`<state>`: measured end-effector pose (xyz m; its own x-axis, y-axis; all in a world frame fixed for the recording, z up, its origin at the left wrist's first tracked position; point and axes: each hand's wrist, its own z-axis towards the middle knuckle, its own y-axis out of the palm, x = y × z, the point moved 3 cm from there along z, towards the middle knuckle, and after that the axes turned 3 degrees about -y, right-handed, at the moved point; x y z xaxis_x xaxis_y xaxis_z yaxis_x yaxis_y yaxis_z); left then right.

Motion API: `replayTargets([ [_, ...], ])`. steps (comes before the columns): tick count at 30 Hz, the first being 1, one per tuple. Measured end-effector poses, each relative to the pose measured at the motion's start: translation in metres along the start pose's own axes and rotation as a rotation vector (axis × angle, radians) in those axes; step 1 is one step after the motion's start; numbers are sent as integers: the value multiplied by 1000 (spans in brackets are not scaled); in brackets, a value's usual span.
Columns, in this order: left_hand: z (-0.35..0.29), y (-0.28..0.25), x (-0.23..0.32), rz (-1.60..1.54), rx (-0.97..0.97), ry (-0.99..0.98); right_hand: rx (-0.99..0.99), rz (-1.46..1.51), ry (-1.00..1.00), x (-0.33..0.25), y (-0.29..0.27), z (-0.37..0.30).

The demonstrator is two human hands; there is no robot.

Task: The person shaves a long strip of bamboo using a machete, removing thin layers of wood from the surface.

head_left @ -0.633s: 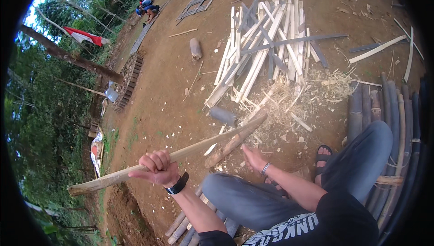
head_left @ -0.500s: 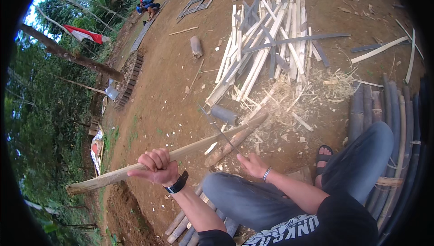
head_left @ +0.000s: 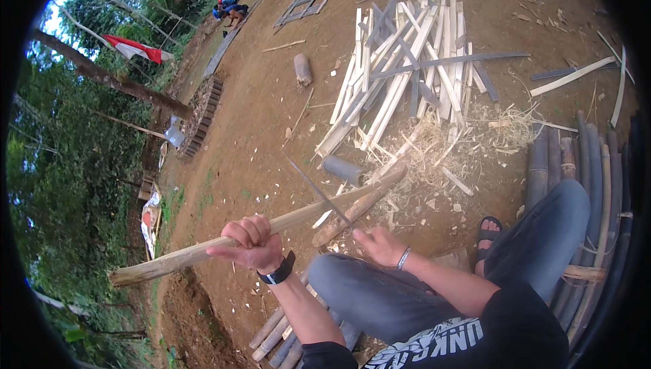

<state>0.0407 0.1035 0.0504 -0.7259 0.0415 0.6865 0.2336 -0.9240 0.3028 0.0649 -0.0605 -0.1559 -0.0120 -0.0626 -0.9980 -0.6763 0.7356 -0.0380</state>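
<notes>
The left grip [head_left: 251,243] curls tightly round a stick [head_left: 298,216], while the right grip [head_left: 380,245] clasps a knife [head_left: 314,186] (handle hidden), blade slanting up and left from it.

Left grip [head_left: 249,245]: around the wooden strip [head_left: 169,258].
Right grip [head_left: 380,245]: right of the left, around a knife [head_left: 319,192] crossing the strip.
Log [head_left: 332,232]: on the ground [head_left: 251,118], beneath the strip's far end; contact unclear.
Bamboo tube [head_left: 342,170]: left of the log, beyond the strip.
Slat pile [head_left: 392,98]: beyond the log, shavings [head_left: 430,142] at its near edge.
Bamboo poles [head_left: 539,165]: right of the legs [head_left: 542,240].
</notes>
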Motion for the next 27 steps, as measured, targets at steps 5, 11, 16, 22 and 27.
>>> replayTargets([
  [5,-2,17,-3,-38,-83,5,-62,279,227,-1,-3,-17],
  [11,-1,33,-5,-70,-218,24,-13,50,230,31,-23,-21],
  [16,-2,44,-11,-93,-206,51,32,332,283,30,-22,-30],
  [22,0,51,-10,-99,-268,43,4,53,171,40,-26,-25],
  [27,-3,58,-9,-87,-301,51,-7,487,341,23,-17,-32],
])
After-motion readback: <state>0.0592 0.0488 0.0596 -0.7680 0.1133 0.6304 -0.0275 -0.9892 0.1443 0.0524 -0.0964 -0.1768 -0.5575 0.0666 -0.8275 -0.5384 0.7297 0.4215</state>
